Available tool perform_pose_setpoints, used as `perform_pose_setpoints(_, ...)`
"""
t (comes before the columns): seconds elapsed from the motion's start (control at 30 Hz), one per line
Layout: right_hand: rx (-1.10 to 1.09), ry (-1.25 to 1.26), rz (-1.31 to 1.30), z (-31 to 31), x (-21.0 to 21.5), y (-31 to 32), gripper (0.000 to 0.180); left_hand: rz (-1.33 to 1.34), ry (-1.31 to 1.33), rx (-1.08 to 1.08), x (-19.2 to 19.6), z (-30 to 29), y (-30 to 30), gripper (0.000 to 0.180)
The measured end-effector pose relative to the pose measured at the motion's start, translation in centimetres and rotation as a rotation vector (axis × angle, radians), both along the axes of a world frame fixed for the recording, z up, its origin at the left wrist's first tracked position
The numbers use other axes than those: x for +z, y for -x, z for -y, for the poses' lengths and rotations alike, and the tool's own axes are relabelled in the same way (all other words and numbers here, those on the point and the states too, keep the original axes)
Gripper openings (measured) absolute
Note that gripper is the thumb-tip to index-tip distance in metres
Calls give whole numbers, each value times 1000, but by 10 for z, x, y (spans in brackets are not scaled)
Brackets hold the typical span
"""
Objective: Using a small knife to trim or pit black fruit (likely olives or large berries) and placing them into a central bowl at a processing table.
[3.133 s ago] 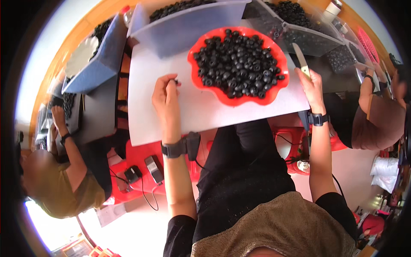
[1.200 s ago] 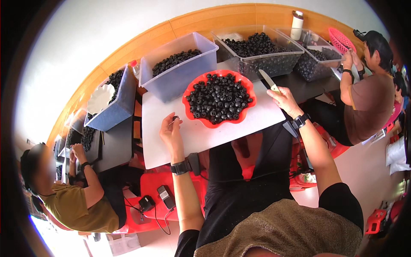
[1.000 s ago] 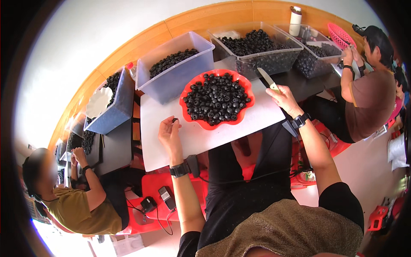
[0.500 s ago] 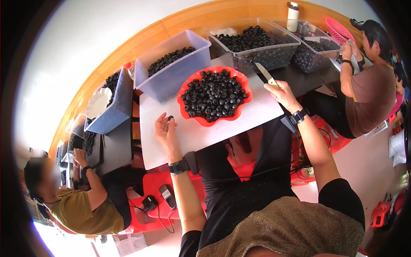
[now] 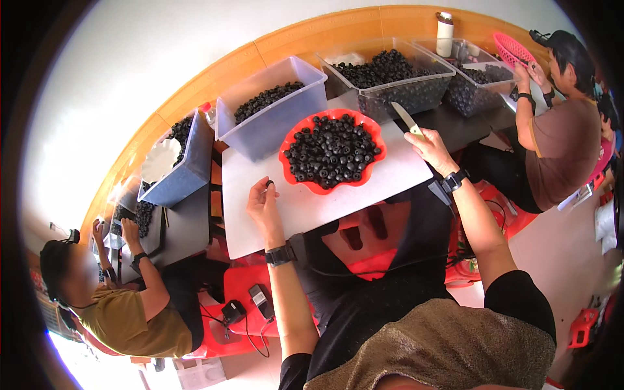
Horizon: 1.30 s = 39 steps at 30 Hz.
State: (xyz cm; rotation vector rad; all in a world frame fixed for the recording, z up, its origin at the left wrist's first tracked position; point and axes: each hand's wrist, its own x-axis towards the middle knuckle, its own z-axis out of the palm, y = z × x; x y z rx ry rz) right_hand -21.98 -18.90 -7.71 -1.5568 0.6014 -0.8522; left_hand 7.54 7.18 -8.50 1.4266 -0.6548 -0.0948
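The left hand (image 5: 263, 205), drawn back from the red bowl (image 5: 292, 140), now pinches one dark fruit (image 5: 270, 184) over the board (image 5: 260, 221), while the right hand (image 5: 432, 146) grips a knife (image 5: 406, 118), ready for cutting.

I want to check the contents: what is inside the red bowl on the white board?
The red bowl is heaped with small dark round fruits. They cover its bottom, so anything underneath cannot be seen.
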Motion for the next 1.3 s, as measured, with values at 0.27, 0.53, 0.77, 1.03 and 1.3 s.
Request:
perform_pose_setpoints(0.27,11,12,-3,-1,0,0,26,-7,8,-2,-3,0,-4,26)
perform_pose_setpoints(0.53,-8,33,-25,-1,1,2,28,-14,48,-5,-2,2,0,25)
perform_pose_setpoints(0.77,-9,108,-46,-4,0,1,29,-28,144,-75,-2,2,-5,23)
perform_pose_setpoints(1.03,-52,99,-36,-10,2,4,26,-19,91,-41,-9,1,-7,23)
perform_pose_setpoints(1.3,-96,176,-57,-1,-3,5,29,11,59,-31,-9,4,-6,25)
